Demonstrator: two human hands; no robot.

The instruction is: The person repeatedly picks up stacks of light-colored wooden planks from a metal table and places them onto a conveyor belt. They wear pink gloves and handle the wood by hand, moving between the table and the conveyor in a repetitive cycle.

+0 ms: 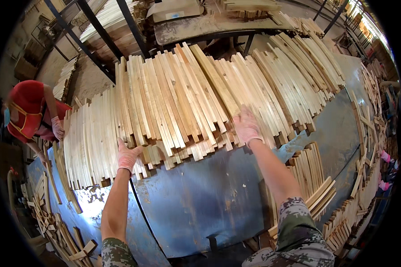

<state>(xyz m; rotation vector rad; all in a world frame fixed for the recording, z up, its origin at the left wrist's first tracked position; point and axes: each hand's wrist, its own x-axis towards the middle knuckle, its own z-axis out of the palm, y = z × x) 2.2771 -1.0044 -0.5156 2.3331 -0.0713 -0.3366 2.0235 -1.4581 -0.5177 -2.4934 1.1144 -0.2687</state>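
Long pale wooden strips (173,98) lie side by side in a wide row, stacked in layers across the metal table (200,191). My left hand (128,156), in a pinkish glove, rests at the near ends of the strips on the left, thumb and fingers spread apart. Flat on top of the strips, right of the middle, lies my right hand (247,126), also gloved, with its fingers stretched out and slightly blurred. Neither hand is wrapped round a strip. Both forearms reach in from the lower edge.
A person in red (31,107) with gloved hands works at the row's left end. Shorter strips (307,169) stand bundled near my right forearm. Loose offcuts (64,236) pile up at the lower left. A black metal frame (100,33) rises behind the row. Pink-gloved hands show at the far right.
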